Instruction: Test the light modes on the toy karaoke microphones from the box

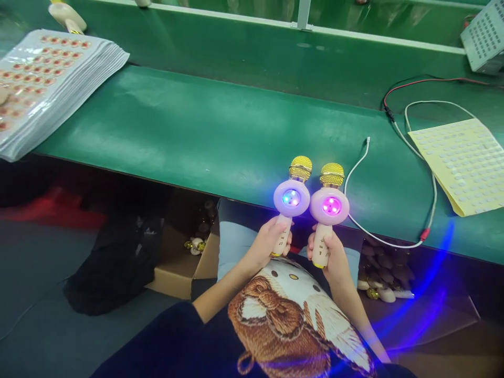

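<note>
My left hand (266, 242) is wrapped round the handle of a pale pink toy microphone (292, 195) with a gold mesh head and a ring lit blue and purple. My right hand (334, 257) grips the handle of a second toy microphone (329, 202), whose ring glows pink. Both microphones stand upright, side by side and nearly touching, just in front of the near edge of the green table (220, 131), above my lap.
A stack of clear sticker sheets (43, 79) lies at the table's left. A yellow sheet of round dots (464, 160) lies at the right, with a white cable (397, 231) and a red-black wire (417, 84). Cardboard boxes of microphones (185, 262) sit under the table.
</note>
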`<state>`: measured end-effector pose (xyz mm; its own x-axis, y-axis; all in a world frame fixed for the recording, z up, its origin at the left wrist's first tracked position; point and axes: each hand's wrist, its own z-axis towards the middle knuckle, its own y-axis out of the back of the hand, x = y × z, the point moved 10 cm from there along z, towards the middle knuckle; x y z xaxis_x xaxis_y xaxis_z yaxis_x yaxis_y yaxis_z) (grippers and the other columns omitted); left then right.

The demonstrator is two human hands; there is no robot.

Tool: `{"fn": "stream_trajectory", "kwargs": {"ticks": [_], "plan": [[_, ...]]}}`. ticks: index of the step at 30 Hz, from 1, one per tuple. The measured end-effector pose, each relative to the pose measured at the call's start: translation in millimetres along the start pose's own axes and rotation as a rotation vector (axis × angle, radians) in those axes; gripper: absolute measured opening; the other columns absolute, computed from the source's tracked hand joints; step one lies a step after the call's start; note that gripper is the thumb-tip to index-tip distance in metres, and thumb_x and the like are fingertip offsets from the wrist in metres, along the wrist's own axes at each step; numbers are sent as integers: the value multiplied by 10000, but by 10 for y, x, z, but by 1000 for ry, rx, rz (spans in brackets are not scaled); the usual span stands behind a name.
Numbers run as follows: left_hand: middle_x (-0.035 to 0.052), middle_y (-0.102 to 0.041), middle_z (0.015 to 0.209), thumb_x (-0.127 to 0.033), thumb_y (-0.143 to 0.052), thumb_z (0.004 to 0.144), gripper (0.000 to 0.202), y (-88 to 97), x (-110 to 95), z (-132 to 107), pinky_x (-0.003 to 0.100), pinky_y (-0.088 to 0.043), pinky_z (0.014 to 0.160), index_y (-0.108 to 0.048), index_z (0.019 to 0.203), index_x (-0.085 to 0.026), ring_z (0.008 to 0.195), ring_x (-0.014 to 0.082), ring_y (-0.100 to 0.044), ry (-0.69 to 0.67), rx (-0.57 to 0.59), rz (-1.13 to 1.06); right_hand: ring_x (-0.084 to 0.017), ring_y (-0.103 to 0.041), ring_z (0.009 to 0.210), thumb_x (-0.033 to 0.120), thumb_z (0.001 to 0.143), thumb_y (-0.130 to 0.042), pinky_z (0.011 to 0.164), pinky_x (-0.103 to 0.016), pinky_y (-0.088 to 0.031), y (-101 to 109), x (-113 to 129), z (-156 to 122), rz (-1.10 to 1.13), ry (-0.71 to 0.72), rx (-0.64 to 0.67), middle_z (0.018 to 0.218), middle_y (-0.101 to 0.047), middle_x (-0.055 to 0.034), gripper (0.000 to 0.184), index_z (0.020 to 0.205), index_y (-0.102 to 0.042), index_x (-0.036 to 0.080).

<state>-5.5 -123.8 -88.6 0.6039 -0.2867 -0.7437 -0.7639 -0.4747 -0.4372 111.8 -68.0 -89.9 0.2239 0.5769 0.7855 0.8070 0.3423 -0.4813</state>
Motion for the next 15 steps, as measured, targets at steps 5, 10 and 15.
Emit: {"fn": "stream_trajectory", "kwargs": {"ticks": [5,10,15], "plan": [[-33,-577,624,-543,-609,807,409,-72,14,-23,178,-348,373,-506,958,-177,422,98,-542,15,49,-22,-149,-590,489,489,775,-642,435,-261,-489,-16,-11,-31,-4,-27,21,672,-632,13,406,1049,-555,203],[-17,-607,710,-561,-618,805,434,-191,9,-9,150,-311,269,-472,1007,-206,477,137,-606,68,123,-62,-170,-634,519,561,809,-601,447,-263,-492,-21,92,91,-107,-62,81,724,-682,-24,501,1136,-524,190],[-32,-597,665,-476,-623,784,410,-226,-176,119,161,-347,243,-481,1045,-194,450,141,-595,53,131,-62,-189,-637,551,656,842,-495,477,-284,-482,28,401,298,-557,-31,55,694,-685,-25,513,1021,-578,182]]}}
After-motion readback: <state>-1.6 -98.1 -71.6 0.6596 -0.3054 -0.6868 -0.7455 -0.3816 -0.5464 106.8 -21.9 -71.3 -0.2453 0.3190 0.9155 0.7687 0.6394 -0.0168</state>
